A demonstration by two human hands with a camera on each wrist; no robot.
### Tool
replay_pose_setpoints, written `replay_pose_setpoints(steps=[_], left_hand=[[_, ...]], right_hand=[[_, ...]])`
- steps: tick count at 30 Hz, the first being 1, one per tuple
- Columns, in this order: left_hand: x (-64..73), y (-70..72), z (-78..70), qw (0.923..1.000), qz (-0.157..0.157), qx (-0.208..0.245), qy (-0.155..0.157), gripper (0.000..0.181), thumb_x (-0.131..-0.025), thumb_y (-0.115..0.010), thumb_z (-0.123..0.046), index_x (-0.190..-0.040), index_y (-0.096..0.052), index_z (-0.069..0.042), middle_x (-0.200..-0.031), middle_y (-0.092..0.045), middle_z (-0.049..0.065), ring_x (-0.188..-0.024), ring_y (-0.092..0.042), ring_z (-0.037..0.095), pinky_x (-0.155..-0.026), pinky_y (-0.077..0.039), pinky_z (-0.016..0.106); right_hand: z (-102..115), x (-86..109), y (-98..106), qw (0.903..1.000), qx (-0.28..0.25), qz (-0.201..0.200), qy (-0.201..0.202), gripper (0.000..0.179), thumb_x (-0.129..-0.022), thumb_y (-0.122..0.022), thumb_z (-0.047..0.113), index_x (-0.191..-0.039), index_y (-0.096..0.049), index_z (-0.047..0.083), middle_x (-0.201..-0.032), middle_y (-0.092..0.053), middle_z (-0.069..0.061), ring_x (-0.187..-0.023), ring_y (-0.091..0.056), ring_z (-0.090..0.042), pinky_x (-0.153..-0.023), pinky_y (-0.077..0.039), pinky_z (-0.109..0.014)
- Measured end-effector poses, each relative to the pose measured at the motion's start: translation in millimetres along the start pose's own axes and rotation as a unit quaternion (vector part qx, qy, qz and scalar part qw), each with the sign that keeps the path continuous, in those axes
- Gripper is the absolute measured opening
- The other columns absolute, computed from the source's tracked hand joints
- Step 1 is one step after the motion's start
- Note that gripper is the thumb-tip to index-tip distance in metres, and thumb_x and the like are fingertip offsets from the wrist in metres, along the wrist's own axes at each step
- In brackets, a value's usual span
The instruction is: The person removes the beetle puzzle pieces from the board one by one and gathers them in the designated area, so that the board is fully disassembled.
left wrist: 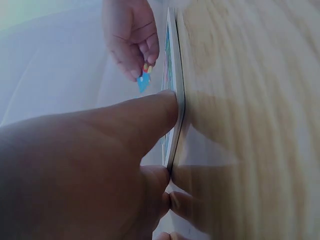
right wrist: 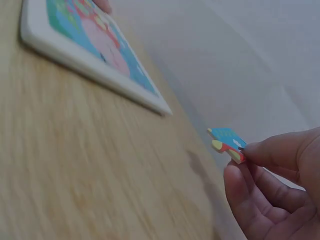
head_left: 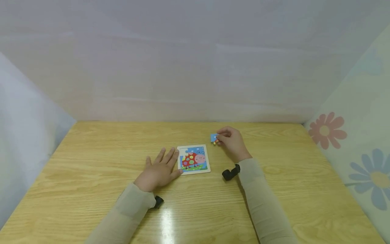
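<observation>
A ladybird jigsaw puzzle in a white frame (head_left: 208,163) lies flat on the table; its upper left corner shows a pale gap among the pieces. My left hand (head_left: 158,171) is spread with straight fingers at the frame's left side, and its thumb (left wrist: 160,107) touches the lower left edge. To the upper right of the frame, my right hand (head_left: 233,142) pinches a puzzle piece (right wrist: 229,142) between thumb and fingers. That piece is blue with red and yellow parts, held above the table in the right wrist view.
The wooden table (head_left: 91,152) reaches back to a pale cloth backdrop (head_left: 182,67). At the right hangs a cloth with printed flowers (head_left: 327,130). Each wrist wears a black camera mount (head_left: 230,173). Light glares on the tabletop near the front.
</observation>
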State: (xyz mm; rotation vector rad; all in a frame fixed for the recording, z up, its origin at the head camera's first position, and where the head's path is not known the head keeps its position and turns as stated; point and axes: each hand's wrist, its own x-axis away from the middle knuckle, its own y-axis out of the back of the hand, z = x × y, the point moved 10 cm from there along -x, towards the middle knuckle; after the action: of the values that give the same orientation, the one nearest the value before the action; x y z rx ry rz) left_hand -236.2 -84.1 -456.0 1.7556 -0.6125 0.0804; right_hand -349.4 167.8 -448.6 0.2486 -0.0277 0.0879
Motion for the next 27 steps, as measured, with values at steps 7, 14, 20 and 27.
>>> replay_pose_setpoints(steps=[7, 14, 20, 27], left_hand=[[-1.1, -0.6, -0.5, 1.0000, 0.003, 0.000, 0.001, 0.080, -0.105, -0.041, -0.057, -0.165, -0.005, -0.017, -0.171, 0.002, 0.003, -0.155, 0.008, 0.035, -0.110, 0.003, 0.078], [0.2, 0.9, -1.6, 1.0000, 0.001, 0.000, 0.001, 0.080, -0.105, -0.041, -0.056, -0.165, -0.005, -0.016, -0.171, 0.001, 0.003, -0.155, 0.007, 0.035, -0.110, 0.003, 0.078], [0.0, -0.5, -2.4, 1.0000, 0.001, 0.003, 0.003, 0.080, -0.105, -0.041, -0.056, -0.165, -0.005, -0.016, -0.171, 0.002, 0.003, -0.155, 0.007, 0.035, -0.110, 0.003, 0.078], [-0.6, -2.2, -0.8, 0.9999, 0.008, -0.001, 0.012, 0.082, -0.105, -0.039, -0.059, -0.165, -0.002, -0.017, -0.171, 0.004, 0.003, -0.155, 0.009, 0.034, -0.112, 0.004, 0.076]], right_hand=[[-9, -5.1, 23, 0.9988, 0.027, -0.040, -0.002, 0.016, -0.098, -0.069, 0.010, -0.110, -0.071, 0.000, -0.103, -0.070, -0.016, -0.088, -0.068, -0.025, -0.075, -0.059, -0.030], [-9, -15.0, 30, 0.9967, 0.063, -0.050, 0.001, 0.018, -0.097, -0.069, 0.008, -0.111, -0.072, -0.003, -0.105, -0.070, -0.018, -0.088, -0.068, -0.024, -0.075, -0.058, -0.028], [-15, -21.1, 30, 0.9949, 0.087, -0.049, -0.018, 0.016, -0.097, -0.070, 0.009, -0.109, -0.073, 0.000, -0.101, -0.069, -0.015, -0.086, -0.066, -0.022, -0.073, -0.056, -0.027], [-16, -27.1, 27, 0.9909, 0.127, -0.039, -0.019, 0.015, -0.096, -0.071, 0.010, -0.108, -0.075, 0.002, -0.101, -0.069, -0.013, -0.088, -0.065, -0.023, -0.072, -0.054, -0.028]])
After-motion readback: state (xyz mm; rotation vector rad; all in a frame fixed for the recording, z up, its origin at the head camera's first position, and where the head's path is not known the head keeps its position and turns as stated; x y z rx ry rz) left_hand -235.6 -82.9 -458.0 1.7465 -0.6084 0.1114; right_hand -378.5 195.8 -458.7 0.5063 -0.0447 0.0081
